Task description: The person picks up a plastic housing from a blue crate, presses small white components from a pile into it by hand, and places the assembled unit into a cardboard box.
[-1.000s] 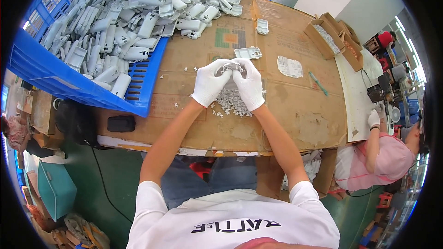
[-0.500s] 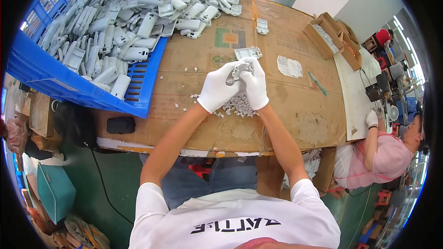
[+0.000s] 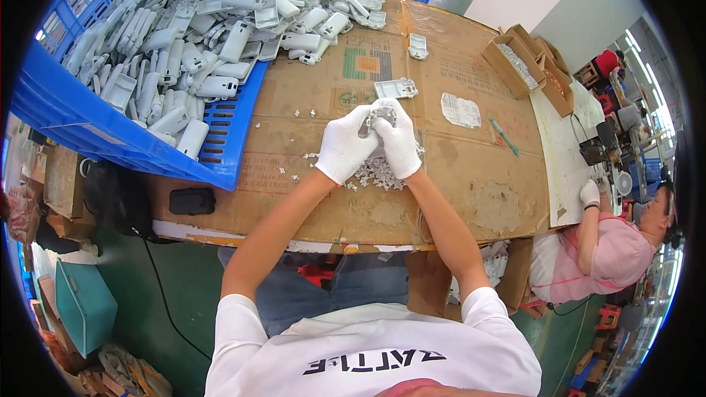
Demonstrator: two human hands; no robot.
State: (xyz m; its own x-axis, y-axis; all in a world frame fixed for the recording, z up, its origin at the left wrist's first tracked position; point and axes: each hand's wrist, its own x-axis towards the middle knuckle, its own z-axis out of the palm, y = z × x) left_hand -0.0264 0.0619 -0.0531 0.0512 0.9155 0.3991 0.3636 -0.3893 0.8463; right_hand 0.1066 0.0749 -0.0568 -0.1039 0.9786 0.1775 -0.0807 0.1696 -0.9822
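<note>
Both my hands wear white gloves and meet over the middle of the cardboard-covered table. My left hand (image 3: 344, 145) is closed around one side of a pale grey plastic housing (image 3: 382, 112). My right hand (image 3: 399, 144) grips its other side, with its thumb pressed onto the piece; the fingers hide much of it. Beneath my hands lies a heap of small white plastic parts (image 3: 379, 175), partly covered. Just beyond my fingers rests another housing (image 3: 396, 88), its hollow side up. A similar single housing (image 3: 418, 46) lies farther off.
At the left, a blue crate (image 3: 110, 129) overflows with white housings (image 3: 234, 41). A green pen (image 3: 504, 137) and a crumpled paper label (image 3: 461, 110) lie right of my hands. Cardboard boxes (image 3: 510, 66) of small parts stand far right. A co-worker in pink (image 3: 610, 250) sits at the right.
The housing has turned slightly within my grip, and my right hand has shifted a little to the left over it. Both hands still hold it above the heap.
</note>
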